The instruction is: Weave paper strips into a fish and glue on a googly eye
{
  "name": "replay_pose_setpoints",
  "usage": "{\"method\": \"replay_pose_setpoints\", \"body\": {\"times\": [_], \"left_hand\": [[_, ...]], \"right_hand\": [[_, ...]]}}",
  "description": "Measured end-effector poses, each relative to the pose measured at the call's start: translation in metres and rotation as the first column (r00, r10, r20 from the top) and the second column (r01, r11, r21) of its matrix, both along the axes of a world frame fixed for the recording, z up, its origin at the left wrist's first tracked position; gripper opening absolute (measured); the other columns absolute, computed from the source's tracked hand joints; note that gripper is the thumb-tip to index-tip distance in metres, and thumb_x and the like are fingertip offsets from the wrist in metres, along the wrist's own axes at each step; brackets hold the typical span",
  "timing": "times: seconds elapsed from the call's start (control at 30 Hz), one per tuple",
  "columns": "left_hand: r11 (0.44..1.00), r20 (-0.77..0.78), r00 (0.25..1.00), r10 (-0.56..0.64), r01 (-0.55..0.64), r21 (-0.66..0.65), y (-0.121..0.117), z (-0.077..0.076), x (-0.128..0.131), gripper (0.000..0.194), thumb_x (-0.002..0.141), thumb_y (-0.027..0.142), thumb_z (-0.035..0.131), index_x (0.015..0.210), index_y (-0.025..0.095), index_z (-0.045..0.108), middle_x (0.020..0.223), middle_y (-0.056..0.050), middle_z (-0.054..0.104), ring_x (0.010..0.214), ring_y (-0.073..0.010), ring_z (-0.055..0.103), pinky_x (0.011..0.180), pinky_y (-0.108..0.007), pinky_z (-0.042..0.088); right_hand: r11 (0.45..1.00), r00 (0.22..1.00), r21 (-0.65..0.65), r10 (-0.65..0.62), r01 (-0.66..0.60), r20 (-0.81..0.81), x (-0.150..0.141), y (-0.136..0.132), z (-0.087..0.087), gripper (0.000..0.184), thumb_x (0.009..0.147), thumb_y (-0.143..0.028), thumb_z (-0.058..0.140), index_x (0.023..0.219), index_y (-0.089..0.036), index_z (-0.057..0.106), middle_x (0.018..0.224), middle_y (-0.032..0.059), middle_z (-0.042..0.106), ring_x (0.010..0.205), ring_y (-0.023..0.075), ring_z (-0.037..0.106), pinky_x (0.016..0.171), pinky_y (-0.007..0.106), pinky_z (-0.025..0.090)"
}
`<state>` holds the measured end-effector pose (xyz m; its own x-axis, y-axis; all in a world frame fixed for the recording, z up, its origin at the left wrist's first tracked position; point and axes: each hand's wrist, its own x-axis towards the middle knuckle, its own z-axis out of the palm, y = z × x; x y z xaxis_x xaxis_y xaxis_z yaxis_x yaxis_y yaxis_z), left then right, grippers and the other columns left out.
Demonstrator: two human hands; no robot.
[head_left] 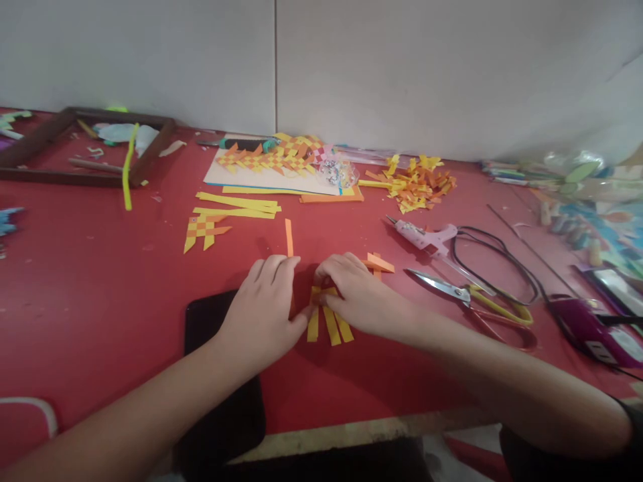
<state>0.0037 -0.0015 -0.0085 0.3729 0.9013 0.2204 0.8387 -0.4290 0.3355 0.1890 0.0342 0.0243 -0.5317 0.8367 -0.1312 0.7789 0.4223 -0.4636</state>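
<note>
Near the front of the red table, my right hand (344, 291) pinches a small weave of yellow paper strips (331, 325), whose loose ends fan out toward me. Orange strip ends (380, 263) stick out past the right hand's far side. My left hand (268, 304) is closed on an orange paper strip (289, 235) that points away from me, its thumb reaching to the weave's left edge. The middle of the weave is hidden by the fingers. A finished-looking checkered paper fish (203, 231) lies beyond the left hand, beside loose yellow strips (238, 204).
A black phone-like slab (205, 314) lies under my left forearm. To the right are scissors (462, 292), a pink glue gun (426, 237) with its cord, and a purple device (593, 331). Paper scraps (419, 184) and a brown frame (65, 177) lie at the back.
</note>
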Motion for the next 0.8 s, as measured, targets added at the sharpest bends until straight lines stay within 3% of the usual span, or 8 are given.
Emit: {"method": "replay_pose_setpoints", "body": {"times": [0.3, 0.43, 0.53, 0.6, 0.67, 0.73, 0.8], "left_hand": [[1.000, 0.001, 1.000, -0.007, 0.007, 0.031, 0.001, -0.002, -0.001, 0.054, 0.085, 0.035, 0.061, 0.129, 0.007, 0.046, 0.121, -0.021, 0.059, 0.113, -0.0376, 0.056, 0.099, -0.056, 0.046], [0.999, 0.060, 0.998, 0.001, 0.001, -0.033, 0.001, 0.001, -0.001, 0.052, 0.083, 0.029, 0.061, 0.129, 0.010, 0.047, 0.122, -0.020, 0.059, 0.115, -0.0371, 0.055, 0.100, -0.058, 0.045], [0.991, 0.239, 0.970, 0.037, -0.006, -0.131, 0.001, 0.006, 0.000, 0.051, 0.082, 0.032, 0.062, 0.128, 0.013, 0.049, 0.125, -0.018, 0.059, 0.120, -0.0360, 0.054, 0.102, -0.058, 0.045], [0.975, 0.431, 0.897, 0.099, 0.000, -0.223, 0.000, 0.011, 0.001, 0.049, 0.083, 0.033, 0.062, 0.128, 0.016, 0.051, 0.128, -0.016, 0.059, 0.123, -0.0331, 0.055, 0.104, -0.055, 0.045], [0.931, 0.625, 0.754, 0.201, 0.051, -0.361, 0.000, 0.015, 0.002, 0.046, 0.084, 0.031, 0.060, 0.128, 0.018, 0.052, 0.128, -0.014, 0.061, 0.118, -0.0290, 0.060, 0.101, -0.050, 0.049], [0.852, 0.731, 0.596, 0.332, 0.143, -0.504, 0.000, 0.020, 0.003, 0.045, 0.084, 0.031, 0.063, 0.126, 0.019, 0.054, 0.120, -0.012, 0.065, 0.108, -0.0256, 0.066, 0.093, -0.045, 0.054], [0.767, 0.745, 0.500, 0.441, 0.221, -0.602, 0.002, 0.023, 0.004, 0.043, 0.081, 0.031, 0.067, 0.121, 0.018, 0.056, 0.112, -0.010, 0.069, 0.100, -0.0232, 0.069, 0.085, -0.038, 0.056]], "right_hand": [[0.995, 0.998, -0.097, -0.016, 0.010, -0.059, 0.001, -0.004, 0.004, 0.020, 0.076, -0.004, 0.054, 0.084, -0.022, 0.053, 0.087, 0.0025, 0.066, 0.086, 0.0195, 0.062, 0.076, 0.034, 0.046], [0.981, 0.971, -0.171, -0.123, 0.089, -0.204, 0.003, -0.004, -0.001, 0.023, 0.071, -0.004, 0.056, 0.086, -0.022, 0.055, 0.089, 0.0015, 0.068, 0.083, 0.0170, 0.064, 0.075, 0.031, 0.049], [0.952, 0.908, -0.263, -0.246, 0.159, -0.340, 0.007, -0.002, -0.002, 0.015, 0.072, -0.011, 0.060, 0.082, -0.021, 0.059, 0.086, 0.0004, 0.068, 0.083, 0.0162, 0.065, 0.074, 0.030, 0.050], [0.916, 0.826, -0.356, -0.341, 0.185, -0.449, 0.011, -0.001, -0.001, 0.007, 0.074, -0.020, 0.064, 0.080, -0.020, 0.060, 0.082, -0.0001, 0.067, 0.078, 0.0152, 0.064, 0.072, 0.030, 0.049], [0.865, 0.707, -0.469, -0.444, 0.178, -0.551, 0.016, -0.001, 0.001, 0.014, 0.073, -0.026, 0.069, 0.083, -0.020, 0.063, 0.082, 0.0002, 0.066, 0.075, 0.0139, 0.063, 0.071, 0.029, 0.050], [0.811, 0.569, -0.564, -0.542, 0.158, -0.619, 0.019, -0.003, 0.001, 0.026, 0.070, -0.026, 0.075, 0.092, -0.020, 0.064, 0.082, -0.0002, 0.067, 0.075, 0.0129, 0.064, 0.071, 0.028, 0.050], [0.761, 0.453, -0.635, -0.617, 0.136, -0.643, 0.021, -0.005, 0.001, 0.038, 0.067, -0.023, 0.079, 0.101, -0.020, 0.062, 0.079, -0.0017, 0.067, 0.073, 0.0118, 0.065, 0.072, 0.027, 0.050]]}}
